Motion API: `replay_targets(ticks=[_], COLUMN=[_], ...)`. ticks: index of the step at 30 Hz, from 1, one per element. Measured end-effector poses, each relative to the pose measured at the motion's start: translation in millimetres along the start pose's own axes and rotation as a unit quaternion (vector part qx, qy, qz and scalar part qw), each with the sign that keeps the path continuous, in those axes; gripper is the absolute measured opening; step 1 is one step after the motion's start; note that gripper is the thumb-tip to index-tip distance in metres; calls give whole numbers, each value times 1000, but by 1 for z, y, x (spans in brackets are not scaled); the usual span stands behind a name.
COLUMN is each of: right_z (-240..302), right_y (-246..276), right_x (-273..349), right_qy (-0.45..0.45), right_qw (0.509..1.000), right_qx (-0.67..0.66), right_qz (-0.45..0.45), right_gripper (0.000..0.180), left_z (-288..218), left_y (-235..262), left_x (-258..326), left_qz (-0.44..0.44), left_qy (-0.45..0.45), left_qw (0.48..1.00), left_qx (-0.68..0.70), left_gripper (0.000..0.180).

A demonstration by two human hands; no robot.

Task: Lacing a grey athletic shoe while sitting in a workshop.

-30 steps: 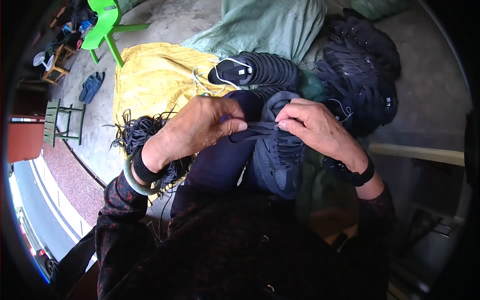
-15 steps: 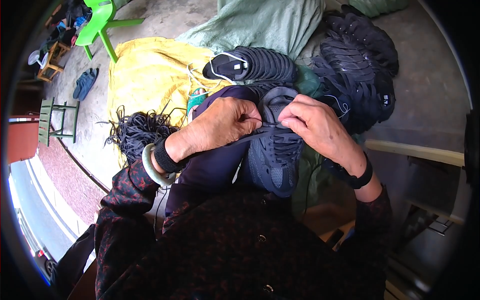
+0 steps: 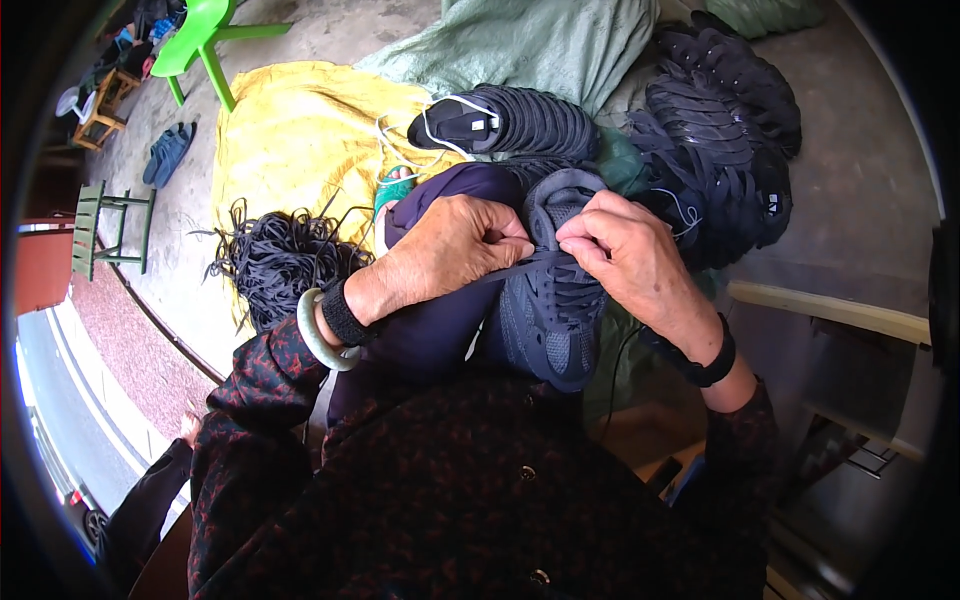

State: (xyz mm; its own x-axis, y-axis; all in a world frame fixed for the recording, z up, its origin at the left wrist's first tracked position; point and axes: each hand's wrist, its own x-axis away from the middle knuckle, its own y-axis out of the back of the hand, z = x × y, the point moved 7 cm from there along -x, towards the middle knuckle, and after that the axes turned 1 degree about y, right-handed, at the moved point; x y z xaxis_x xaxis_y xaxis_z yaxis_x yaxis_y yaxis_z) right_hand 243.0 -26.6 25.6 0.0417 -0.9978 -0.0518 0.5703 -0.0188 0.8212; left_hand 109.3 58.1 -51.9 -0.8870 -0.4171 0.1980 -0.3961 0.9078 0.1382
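A dark grey sneaker [image 3: 548, 335] rests on my lap, its toe toward me and its black laces crossing the front. My left hand [image 3: 455, 243] is closed in a pinch at the left side of the shoe's opening, on a black shoelace that trails below the fingers. At the opposite side, by the tongue [image 3: 562, 212], the thumb and fingers of my right hand [image 3: 625, 245] pinch the lace too; the fingertips partly hide it. Left of my knee lies a tangled heap of black shoelaces [image 3: 285, 260].
Beyond my knees a row of black shoes [image 3: 545, 122] lies by a yellow sheet [image 3: 300, 130] and a green sheet [image 3: 530, 50]. More shoes [image 3: 715, 130] are piled at right, near a table edge [image 3: 830, 312]. A green chair [image 3: 205, 45] and slippers [image 3: 170, 155] stand at left.
Both hands stay pinched at the shoe's opening, with my left hand slightly closer to it. The view has shifted a little, and another person's hand now shows at the lower left.
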Motion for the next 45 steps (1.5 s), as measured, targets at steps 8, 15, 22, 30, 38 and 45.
replay_targets(ticks=[8, 15, 22, 30, 38, 45], right_z=[-6, -10, -12, -13, -7, -57], right_y=[-5, -6, -11, -13, 2, 87], right_x=[-1, -4, -5, -6, 1, 14], right_qy=[-52, -75, -68, -94, -9, -106], right_qw=[999, 997, 996, 993, 996, 969], right_qx=[-6, -21, -49, -54, 72, 222], right_qz=[15, 12, 28, 44, 53, -18], right_gripper=[6, 7, 8, 9, 8, 4], left_z=[-11, -35, -30, -12, -20, 6], left_y=[0, -5, -11, -2, 0, -1], left_x=[1, -4, -8, -10, -14, -16], left_qz=[-19, -55, -48, -7, 27, 55], left_qy=[-30, -120, -140, -39, 0, 16], left_qw=[997, 978, 970, 984, 982, 998], left_qx=[-69, -165, -193, -174, -185, 40], left_gripper=[12, 9, 9, 16, 14, 15])
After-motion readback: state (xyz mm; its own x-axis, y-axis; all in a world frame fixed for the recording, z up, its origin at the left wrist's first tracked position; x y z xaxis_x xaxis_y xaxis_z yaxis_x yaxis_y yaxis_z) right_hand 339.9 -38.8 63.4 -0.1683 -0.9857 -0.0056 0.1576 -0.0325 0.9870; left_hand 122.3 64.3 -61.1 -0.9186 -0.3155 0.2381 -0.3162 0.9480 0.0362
